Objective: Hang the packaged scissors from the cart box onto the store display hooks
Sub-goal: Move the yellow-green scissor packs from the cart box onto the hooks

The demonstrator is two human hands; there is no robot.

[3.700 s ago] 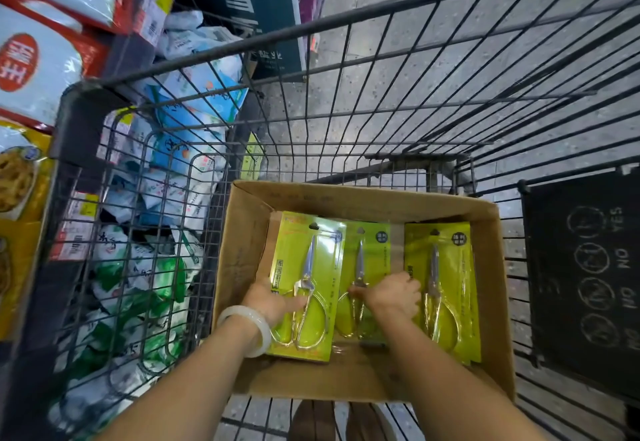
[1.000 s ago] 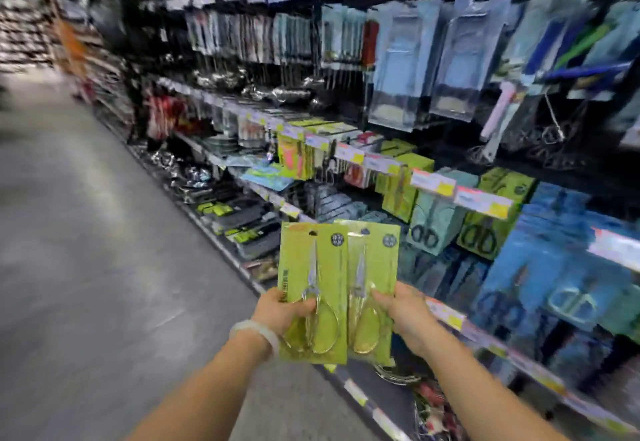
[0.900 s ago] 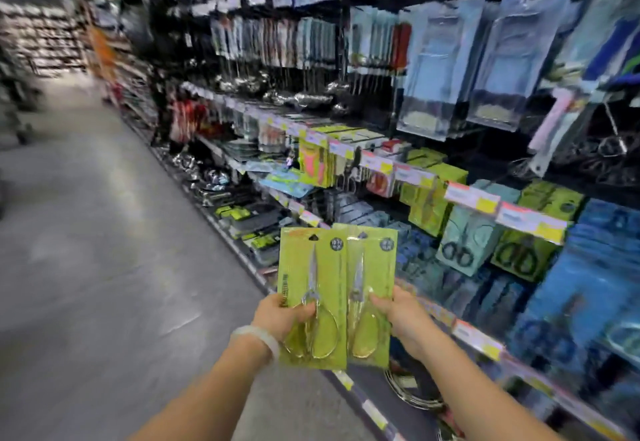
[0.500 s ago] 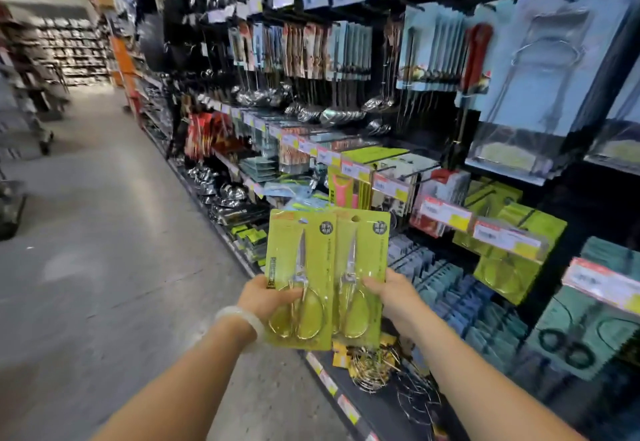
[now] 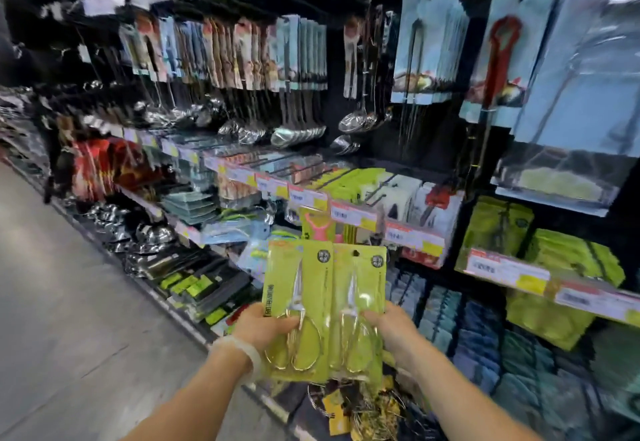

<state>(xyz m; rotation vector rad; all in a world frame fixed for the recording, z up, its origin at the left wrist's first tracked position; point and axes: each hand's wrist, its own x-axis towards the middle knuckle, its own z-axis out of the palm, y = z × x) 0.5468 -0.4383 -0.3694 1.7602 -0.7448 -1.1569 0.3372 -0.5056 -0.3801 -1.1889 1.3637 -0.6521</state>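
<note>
We face a tall dark store display wall (image 5: 381, 69) crowded with hanging kitchen tools: steel ladles (image 5: 298, 134), blue-carded tongs (image 5: 429, 45), and lower rows of lime-green packets (image 5: 571, 257) behind white and orange price strips (image 5: 505, 269). A grey floor (image 5: 69, 302) runs off to our left.

In front of the shelving we hold up two flat lime-green card packs of gold-handled scissors, upright and side by side, edges overlapping. Our left hand (image 5: 263, 322), with a pale bangle (image 5: 242, 350) at the wrist, pinches the left pack (image 5: 298, 305) near its lower edge, thumb across the front. Our right hand (image 5: 398, 326) pinches the right pack (image 5: 360, 309) the same way.

The packs look light, stiff and slick-faced with clear plastic, with the weight low at the metal handles. A small punched hole (image 5: 355, 252) shows at the top of the right pack; we judge that gripping low keeps it free for a hook. The hooks themselves are too blurred to pick out.
</note>
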